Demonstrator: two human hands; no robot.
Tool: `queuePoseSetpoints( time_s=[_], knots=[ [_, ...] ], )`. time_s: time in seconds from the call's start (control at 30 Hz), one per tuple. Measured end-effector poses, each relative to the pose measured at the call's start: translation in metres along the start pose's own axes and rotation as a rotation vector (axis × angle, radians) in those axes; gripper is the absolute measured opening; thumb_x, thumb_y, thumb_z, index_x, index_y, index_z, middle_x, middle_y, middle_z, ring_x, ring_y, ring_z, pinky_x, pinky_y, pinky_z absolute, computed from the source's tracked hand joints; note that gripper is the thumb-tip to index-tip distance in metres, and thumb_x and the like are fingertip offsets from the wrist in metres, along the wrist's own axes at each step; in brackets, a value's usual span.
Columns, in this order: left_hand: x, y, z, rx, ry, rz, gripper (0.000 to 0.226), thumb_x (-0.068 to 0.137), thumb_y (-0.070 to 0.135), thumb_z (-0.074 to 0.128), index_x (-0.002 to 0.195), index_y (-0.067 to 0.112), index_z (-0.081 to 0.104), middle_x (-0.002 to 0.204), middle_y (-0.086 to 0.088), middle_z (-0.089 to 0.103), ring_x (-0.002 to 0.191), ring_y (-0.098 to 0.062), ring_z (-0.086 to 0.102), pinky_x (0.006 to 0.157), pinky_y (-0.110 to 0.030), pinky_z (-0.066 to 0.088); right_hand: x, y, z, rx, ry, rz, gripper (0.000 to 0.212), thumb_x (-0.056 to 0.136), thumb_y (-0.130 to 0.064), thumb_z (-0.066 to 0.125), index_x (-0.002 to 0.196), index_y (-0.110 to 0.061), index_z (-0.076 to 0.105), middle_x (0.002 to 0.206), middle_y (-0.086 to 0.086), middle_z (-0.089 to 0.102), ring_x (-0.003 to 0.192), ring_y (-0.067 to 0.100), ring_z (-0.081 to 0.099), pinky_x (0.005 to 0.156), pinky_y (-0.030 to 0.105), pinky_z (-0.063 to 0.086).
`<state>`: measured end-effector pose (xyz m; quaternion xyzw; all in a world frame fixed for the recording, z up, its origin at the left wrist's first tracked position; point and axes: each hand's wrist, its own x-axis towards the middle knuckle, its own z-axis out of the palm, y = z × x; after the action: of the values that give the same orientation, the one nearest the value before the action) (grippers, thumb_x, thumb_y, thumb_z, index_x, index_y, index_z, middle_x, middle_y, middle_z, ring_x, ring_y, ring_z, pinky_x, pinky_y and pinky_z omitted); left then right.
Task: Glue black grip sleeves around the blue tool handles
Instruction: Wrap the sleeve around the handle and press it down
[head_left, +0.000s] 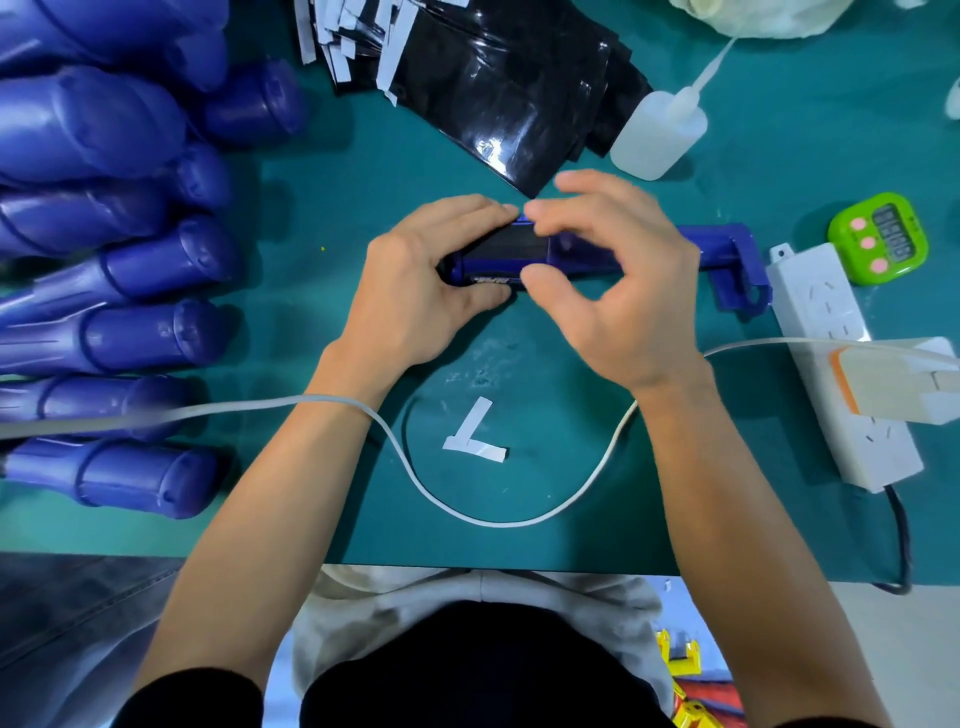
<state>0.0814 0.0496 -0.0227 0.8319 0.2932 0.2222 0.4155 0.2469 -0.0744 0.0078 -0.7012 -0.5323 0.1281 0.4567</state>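
Half of blue tool handle (576, 254) behind right hand (623, 301)

Bright, even light; glare on black sleeves (509, 88) upper centre; right hand (618, 280) motion-blurred; wide-angle bending at edges.

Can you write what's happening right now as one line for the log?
left hand: grips blue tool handle | right hand: pinches black grip sleeve | glue bottle: on table
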Motion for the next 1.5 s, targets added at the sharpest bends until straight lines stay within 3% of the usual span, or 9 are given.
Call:
queuePoseSetpoints(
  time_s=[0.13, 0.33, 0.53, 0.7, 0.83, 1.03, 1.27, 1.5],
  knots=[
    [-0.001, 0.0, -0.002, -0.009, 0.01, -0.051, 0.063, 0.072, 0.015, 0.093, 0.132, 0.019, 0.072, 0.131, 0.007, 0.067, 0.122, -0.011, 0.062, 0.108, -0.037, 0.05, 0.003, 0.009, -0.016, -0.082, -0.189, 0.082, 0.043, 0.071, -0.03, 0.09, 0.108, -0.018, 0.074, 0.133, -0.013, 0.066, 0.135, 0.012, 0.055, 0.111, 0.039, 0.047],
    [0.0, 0.001, -0.002, -0.001, 0.0, -0.028, 0.064, 0.073, 0.013, 0.093, 0.133, 0.016, 0.071, 0.133, 0.004, 0.066, 0.124, -0.014, 0.062, 0.108, -0.04, 0.05, 0.002, 0.013, -0.012, -0.156, -0.208, 0.071, 0.039, 0.071, -0.013, 0.082, 0.105, -0.021, 0.064, 0.134, -0.014, 0.068, 0.118, 0.011, 0.059, 0.104, 0.024, 0.044],
    [0.0, 0.0, -0.002, 0.008, -0.004, -0.014, 0.064, 0.074, 0.011, 0.092, 0.134, 0.014, 0.07, 0.134, 0.004, 0.065, 0.125, -0.012, 0.06, 0.11, -0.035, 0.048, 0.004, 0.015, -0.011, -0.128, -0.223, 0.149, 0.051, 0.075, -0.028, 0.084, 0.117, -0.036, 0.055, 0.126, -0.016, 0.069, 0.112, 0.012, 0.063, 0.098, 0.027, 0.047],
    [0.0, 0.0, 0.0, 0.001, -0.01, -0.027, 0.064, 0.076, 0.011, 0.091, 0.135, 0.015, 0.069, 0.137, 0.002, 0.064, 0.127, -0.01, 0.059, 0.11, -0.031, 0.047, 0.002, 0.017, -0.009, -0.074, -0.154, 0.088, 0.026, 0.077, -0.023, 0.084, 0.096, -0.02, 0.066, 0.134, -0.02, 0.066, 0.127, 0.005, 0.057, 0.106, 0.034, 0.047],
    [0.001, -0.001, -0.001, -0.001, -0.002, -0.023, 0.062, 0.076, 0.011, 0.092, 0.134, 0.014, 0.069, 0.135, 0.003, 0.065, 0.126, -0.01, 0.059, 0.109, -0.032, 0.048, 0.001, 0.015, 0.003, -0.045, -0.077, -0.012, 0.013, 0.081, -0.012, 0.083, 0.08, -0.009, 0.07, 0.132, -0.008, 0.067, 0.13, 0.02, 0.06, 0.106, 0.048, 0.049],
    [-0.001, 0.003, 0.003, -0.01, 0.012, -0.017, 0.06, 0.077, 0.007, 0.087, 0.133, 0.013, 0.068, 0.134, 0.003, 0.062, 0.125, -0.01, 0.058, 0.106, -0.035, 0.05, -0.003, 0.017, 0.011, -0.018, -0.009, -0.007, 0.014, 0.084, -0.007, 0.081, 0.079, -0.003, 0.069, 0.131, 0.005, 0.072, 0.13, 0.028, 0.059, 0.107, 0.053, 0.048],
    [-0.005, 0.007, 0.005, 0.009, -0.001, -0.03, 0.061, 0.078, 0.01, 0.085, 0.135, 0.017, 0.065, 0.138, 0.009, 0.055, 0.13, -0.004, 0.053, 0.106, -0.017, 0.041, -0.005, 0.015, 0.019, 0.009, 0.08, -0.004, 0.013, 0.084, -0.003, 0.08, 0.078, 0.0, 0.069, 0.128, -0.003, 0.065, 0.128, 0.031, 0.059, 0.102, 0.057, 0.05],
    [-0.004, 0.007, 0.002, -0.024, 0.005, 0.01, 0.038, 0.096, 0.014, 0.073, 0.134, 0.011, 0.066, 0.135, 0.003, 0.059, 0.127, -0.01, 0.056, 0.107, -0.023, 0.041, -0.007, 0.014, 0.022, 0.0, 0.101, 0.005, 0.015, 0.086, -0.003, 0.077, 0.077, 0.001, 0.066, 0.13, 0.002, 0.067, 0.128, 0.032, 0.059, 0.101, 0.059, 0.049]
  ],
)
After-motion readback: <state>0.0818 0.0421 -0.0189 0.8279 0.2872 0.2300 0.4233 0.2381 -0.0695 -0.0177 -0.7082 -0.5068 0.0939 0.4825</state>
